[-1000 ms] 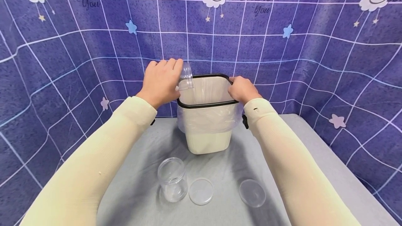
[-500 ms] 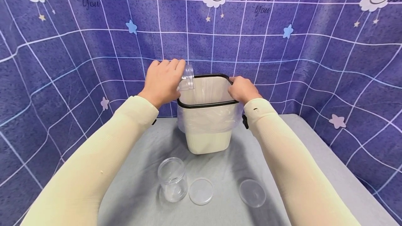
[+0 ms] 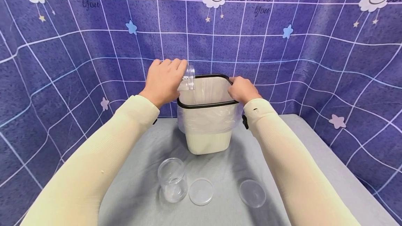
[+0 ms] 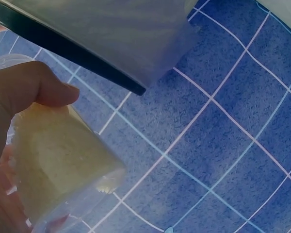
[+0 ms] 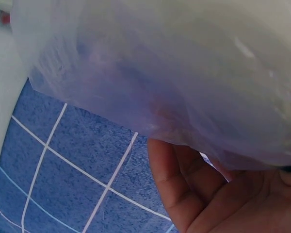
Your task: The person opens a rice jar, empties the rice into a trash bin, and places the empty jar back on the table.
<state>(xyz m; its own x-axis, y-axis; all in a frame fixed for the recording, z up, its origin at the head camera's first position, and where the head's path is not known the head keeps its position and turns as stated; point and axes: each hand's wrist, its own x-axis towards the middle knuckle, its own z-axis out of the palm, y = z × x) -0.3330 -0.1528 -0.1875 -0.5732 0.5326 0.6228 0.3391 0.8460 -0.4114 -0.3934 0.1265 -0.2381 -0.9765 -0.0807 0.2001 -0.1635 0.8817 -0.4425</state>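
Observation:
My left hand (image 3: 164,83) holds a clear plastic jar (image 3: 189,77) sideways, its mouth over the left side of a cream trash bin (image 3: 208,144). In the left wrist view, the thumb lies across the jar, and a pale yellowish mass (image 4: 63,160) shows inside it. The bin has a black rim (image 3: 208,106) and a translucent bag (image 3: 210,119) folded over its outside. At the bin's right side my right hand (image 3: 243,89) grips the rim. The right wrist view shows its fingers (image 5: 167,179) curled beneath the hanging bag; the rim is mostly hidden there.
On the grey tabletop (image 3: 141,184), a second clear jar (image 3: 172,180) stands in front of the bin. Two round clear lids lie flat: one lid (image 3: 201,191) beside that jar, another lid (image 3: 252,193) farther right. A blue gridded curtain (image 3: 245,48) surrounds the table's back and sides.
My left hand has shifted slightly right with the jar, bringing its mouth a little farther over the bin. The right hand, bin, standing jar and lids stay put.

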